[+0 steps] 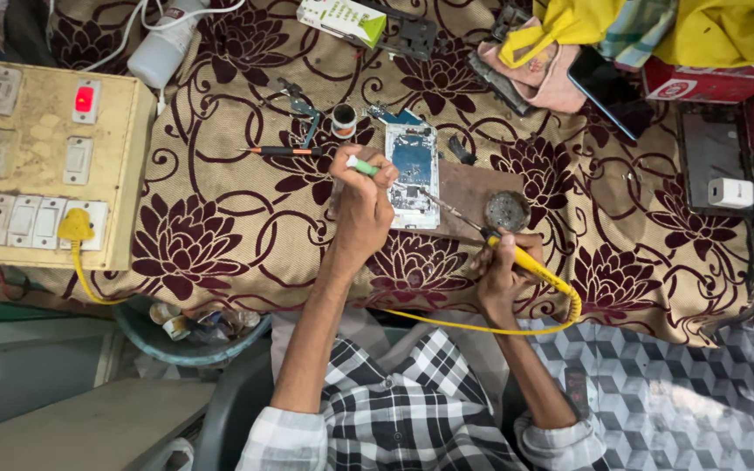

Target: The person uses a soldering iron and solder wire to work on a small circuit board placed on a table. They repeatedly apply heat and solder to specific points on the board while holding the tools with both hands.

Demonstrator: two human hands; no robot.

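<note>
An opened phone with its circuit board (414, 174) showing lies on a brown floral cloth (220, 201). My left hand (361, 199) rests beside the phone's left edge, fingers closed on a small green-and-white tool (361, 166). My right hand (501, 266) grips a yellow-handled soldering iron (525, 262); its metal tip (434, 199) reaches up-left onto the phone's lower right part. A yellow cord (464, 326) runs from the iron along the table's near edge.
A switchboard box (45, 157) with a lit red switch and a yellow plug stands at left. A round tin (508, 210), a solder spool (344, 119), a screwdriver (283, 151), tweezers, a dark phone (611, 87), yellow cloth and a white charger (731, 192) lie around. A bin (187, 336) sits below.
</note>
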